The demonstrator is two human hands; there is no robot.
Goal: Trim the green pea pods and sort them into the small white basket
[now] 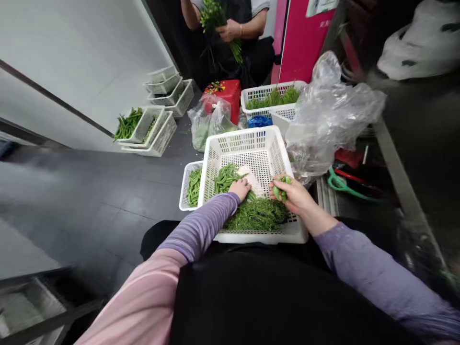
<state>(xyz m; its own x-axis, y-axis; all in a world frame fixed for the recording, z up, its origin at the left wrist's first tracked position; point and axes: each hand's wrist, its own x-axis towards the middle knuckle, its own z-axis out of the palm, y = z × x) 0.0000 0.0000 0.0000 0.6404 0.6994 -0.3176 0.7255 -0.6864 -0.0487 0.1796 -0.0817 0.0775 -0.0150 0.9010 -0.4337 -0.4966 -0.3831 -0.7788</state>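
A large white basket [244,139] stands in front of my body. Inside it, green pods [225,177] lie at the left, and a heap of thin green trimmings [257,214] lies along the near side. My left hand [241,188] reaches into the basket beside the pods, fingers bent downward; what its fingertips touch is hidden. Over the basket's right side, my right hand [292,192] is closed around several green pods [281,189]. Left of the large basket, a small white basket [184,191] holds more pods.
Plastic bags [323,124] crowd the right side, near green-handled scissors [339,183]. Ahead are a red stool [230,93] and a basket of greens [276,87]. Stacked baskets [163,136] stand left. A person opposite holds green stems [235,48].
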